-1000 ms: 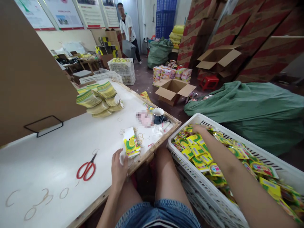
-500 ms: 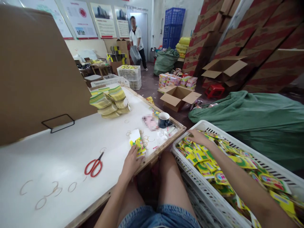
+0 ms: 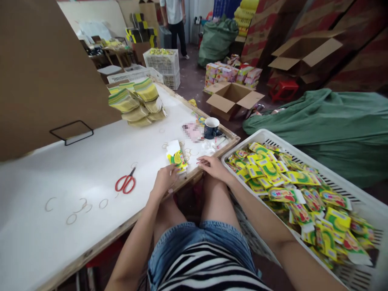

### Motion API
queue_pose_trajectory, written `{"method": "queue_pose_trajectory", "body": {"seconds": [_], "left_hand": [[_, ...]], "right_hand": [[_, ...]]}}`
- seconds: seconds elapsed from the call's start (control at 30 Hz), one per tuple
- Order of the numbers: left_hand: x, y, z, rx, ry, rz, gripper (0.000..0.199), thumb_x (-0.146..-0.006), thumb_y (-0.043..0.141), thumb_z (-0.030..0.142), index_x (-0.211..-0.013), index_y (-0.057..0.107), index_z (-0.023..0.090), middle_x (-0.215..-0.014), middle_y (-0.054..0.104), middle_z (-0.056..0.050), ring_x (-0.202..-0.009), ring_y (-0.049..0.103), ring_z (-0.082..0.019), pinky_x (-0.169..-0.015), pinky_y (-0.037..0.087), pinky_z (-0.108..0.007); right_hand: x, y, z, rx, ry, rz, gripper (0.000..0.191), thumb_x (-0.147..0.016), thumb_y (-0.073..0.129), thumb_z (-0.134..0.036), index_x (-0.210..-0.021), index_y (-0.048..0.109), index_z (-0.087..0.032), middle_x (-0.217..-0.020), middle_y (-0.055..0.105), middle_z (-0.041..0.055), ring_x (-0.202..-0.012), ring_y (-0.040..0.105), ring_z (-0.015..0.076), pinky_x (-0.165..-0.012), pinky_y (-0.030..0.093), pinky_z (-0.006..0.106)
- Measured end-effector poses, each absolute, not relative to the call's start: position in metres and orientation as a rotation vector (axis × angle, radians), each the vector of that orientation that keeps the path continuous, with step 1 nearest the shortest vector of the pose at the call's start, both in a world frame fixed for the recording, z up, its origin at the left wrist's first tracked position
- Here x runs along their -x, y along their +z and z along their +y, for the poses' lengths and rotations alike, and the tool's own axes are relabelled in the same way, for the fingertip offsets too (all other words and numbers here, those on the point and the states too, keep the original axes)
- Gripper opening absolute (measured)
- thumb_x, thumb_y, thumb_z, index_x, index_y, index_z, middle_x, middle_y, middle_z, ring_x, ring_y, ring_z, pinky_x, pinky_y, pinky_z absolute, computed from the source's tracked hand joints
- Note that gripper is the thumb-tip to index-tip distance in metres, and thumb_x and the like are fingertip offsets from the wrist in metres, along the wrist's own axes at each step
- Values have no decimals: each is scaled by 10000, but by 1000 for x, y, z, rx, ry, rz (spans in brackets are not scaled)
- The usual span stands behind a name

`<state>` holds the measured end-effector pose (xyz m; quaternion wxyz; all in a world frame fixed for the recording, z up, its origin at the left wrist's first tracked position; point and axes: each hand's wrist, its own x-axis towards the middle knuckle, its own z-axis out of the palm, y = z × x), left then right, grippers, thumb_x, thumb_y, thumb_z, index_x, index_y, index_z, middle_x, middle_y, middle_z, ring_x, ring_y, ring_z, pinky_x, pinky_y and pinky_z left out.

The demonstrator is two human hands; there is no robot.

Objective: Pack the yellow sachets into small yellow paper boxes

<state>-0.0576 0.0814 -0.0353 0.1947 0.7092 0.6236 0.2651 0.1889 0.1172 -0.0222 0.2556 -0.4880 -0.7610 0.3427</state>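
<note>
My left hand (image 3: 165, 178) is at the table's near edge, its curled fingers holding the lower end of a small pile of yellow-and-green printed card packets (image 3: 176, 158). A white flap sticks up at the pile's far end. My right hand (image 3: 214, 167) is over the table's wooden edge, just right of the pile, with fingers loosely apart and nothing visible in them. To its right stands a white plastic crate (image 3: 260, 135) full of similar yellow packets (image 3: 266, 167). Rubber bands (image 3: 188, 153) lie beside the pile.
Red-handled scissors (image 3: 125, 184) lie on the white table (image 3: 100, 234). Bundled stacks of cards (image 3: 138, 101) stand farther back. A dark mug (image 3: 211, 128) is near the right edge. Beyond are an open carton (image 3: 232, 99), a green sack (image 3: 327, 129) and a standing person (image 3: 176, 20).
My right hand has come out of the crate and moved left to the table edge near the packets. My left hand stays by the pile. The view has tilted down.
</note>
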Motion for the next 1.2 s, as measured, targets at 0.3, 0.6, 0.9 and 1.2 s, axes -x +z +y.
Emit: {"method": "queue_pose_trajectory", "body": {"seconds": [0.3,0.6,0.9,1.2], "left_hand": [[52,-41,78,-2053,770,1748,212,-796,676,130,-1000,728,155,-1206,705,-140,-1161,650,-279,-1067,485,-458],[48,-49,75,-2071,822,1744,265,-752,674,52,-987,724,164,-1183,718,-127,-1136,665,-266,-1050,506,-445],[46,-47,74,-2100,861,1726,218,-777,647,93,-964,713,183,-1091,741,-98,-1044,684,-252,-974,536,-418],[50,-52,74,-2163,914,1700,252,-792,650,82,-1023,703,169,-1069,745,-115,-1021,688,-256,-927,551,-407]], "right_hand": [[-114,-21,107,1700,699,-2028,241,-888,651,-294,-1078,700,-153,-1176,659,188,-1182,548,351,-1043,364,521],[-87,-26,111,1883,675,-2035,379,-914,597,-298,-1258,606,-140,-1270,611,179,-1213,525,337,-1044,347,483],[-89,-26,113,1898,711,-1986,392,-921,579,-325,-1291,600,-197,-1266,620,149,-1203,532,321,-1043,345,465],[-90,-26,116,1841,798,-1828,323,-877,618,-254,-1194,672,-227,-1215,639,137,-1158,547,327,-1026,356,478]]}}
